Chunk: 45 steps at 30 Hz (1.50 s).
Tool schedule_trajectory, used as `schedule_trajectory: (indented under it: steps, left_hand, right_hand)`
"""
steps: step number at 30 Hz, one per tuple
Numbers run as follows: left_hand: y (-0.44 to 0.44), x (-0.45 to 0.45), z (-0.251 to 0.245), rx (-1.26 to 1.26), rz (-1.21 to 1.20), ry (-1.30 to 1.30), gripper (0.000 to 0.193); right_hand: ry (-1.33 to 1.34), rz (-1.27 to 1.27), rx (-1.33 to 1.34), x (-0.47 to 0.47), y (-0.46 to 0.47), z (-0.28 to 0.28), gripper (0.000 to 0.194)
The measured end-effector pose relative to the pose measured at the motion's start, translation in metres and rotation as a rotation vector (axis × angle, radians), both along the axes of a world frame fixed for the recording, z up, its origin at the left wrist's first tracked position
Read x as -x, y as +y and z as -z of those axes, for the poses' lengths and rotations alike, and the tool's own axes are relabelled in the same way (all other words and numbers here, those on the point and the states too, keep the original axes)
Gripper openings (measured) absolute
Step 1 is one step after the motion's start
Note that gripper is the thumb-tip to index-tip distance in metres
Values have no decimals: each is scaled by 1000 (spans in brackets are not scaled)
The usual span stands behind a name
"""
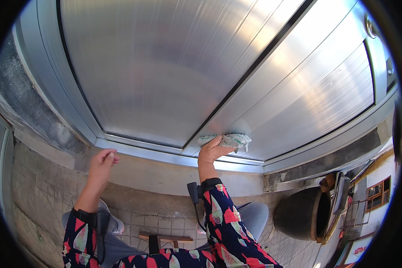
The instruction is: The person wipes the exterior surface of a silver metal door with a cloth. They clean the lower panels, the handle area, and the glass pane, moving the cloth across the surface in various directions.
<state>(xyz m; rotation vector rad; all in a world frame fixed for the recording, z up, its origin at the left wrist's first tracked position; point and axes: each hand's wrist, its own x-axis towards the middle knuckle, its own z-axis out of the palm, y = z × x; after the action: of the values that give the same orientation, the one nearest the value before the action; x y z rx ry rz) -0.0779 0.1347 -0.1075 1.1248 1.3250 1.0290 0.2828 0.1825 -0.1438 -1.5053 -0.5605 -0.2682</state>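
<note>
My right hand (212, 152) grips a crumpled pale cloth (238, 141) with green lines, pressed against the lower part of a ribbed metal door (160, 83), just right of a dark upright seam. My left hand (104, 160) is raised near the door frame's lower left corner, its fingers curled and nothing seen in them; whether it touches the frame I cannot tell. The bright metal bottom rail (147, 154) of the frame runs between my two hands. Dark straps with small devices are on both my wrists.
A low wooden stool (184, 238) is between my legs on the paved floor (164, 224). A pale sill (174, 176) runs below the door. To the right stands a large dark pot (298, 212), with brooms beyond it. A round door knob (370, 26) is at the upper right.
</note>
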Motion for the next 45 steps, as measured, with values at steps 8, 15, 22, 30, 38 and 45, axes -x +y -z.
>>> schedule_trajectory:
  steps: [8, 15, 22, 30, 38, 45]
  left_hand:
    - [12, -1, 9, 35, 29, 53, 22]
    - [9, -2, 21, 54, 27, 96, 23]
    - [9, -7, 22, 90, 16, 157, 23]
    - [10, -14, 16, 78, 42, 163, 23]
    - [2, -5, 6, 43, 36, 100, 22]
    - [-2, -4, 3, -12, 41, 22, 22]
  right_hand:
    - [1134, 269, -93, -117, -31, 81, 49]
    - [716, 457, 75, -298, -94, 16, 61]
    - [917, 149, 40, -375, -114, 75, 56]
    - [259, 124, 1034, -291, -100, 77, 35]
    - [685, 214, 284, -194, -56, 83, 43]
    - [679, -77, 524, -115, -47, 84, 43]
